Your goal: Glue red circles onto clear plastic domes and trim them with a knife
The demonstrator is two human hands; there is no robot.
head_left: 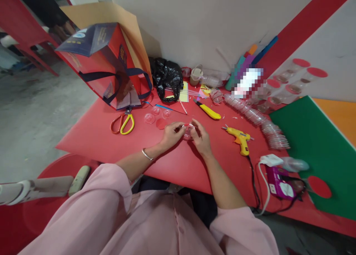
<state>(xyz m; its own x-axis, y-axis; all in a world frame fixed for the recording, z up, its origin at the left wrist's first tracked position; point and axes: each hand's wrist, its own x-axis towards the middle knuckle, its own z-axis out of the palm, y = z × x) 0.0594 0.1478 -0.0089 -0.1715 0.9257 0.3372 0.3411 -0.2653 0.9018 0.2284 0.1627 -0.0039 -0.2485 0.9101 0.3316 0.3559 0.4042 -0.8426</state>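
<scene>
Both my hands meet over the red table, around a small clear plastic piece (188, 133) with a red top edge; whether it is a lid or a cup I cannot tell. My left hand (171, 134) pinches its left side with thumb and fingers. On the opposite side, my right hand (202, 139) has its fingers closed round it, hiding part of it. Just left of them lie a red disc (160, 124) and several clear plastic lids (149, 118). Scissors (122, 124) with one red and one yellow handle rest farther left.
A yellow cutter knife (210, 111) and a yellow glue gun (239, 139) lie to the right. Stacked clear plastic cups (250, 112) curve behind the gun. A paper bag (102, 62) and a black plastic bag (167, 77) stand at the back. A purple power box (280, 182) sits front right.
</scene>
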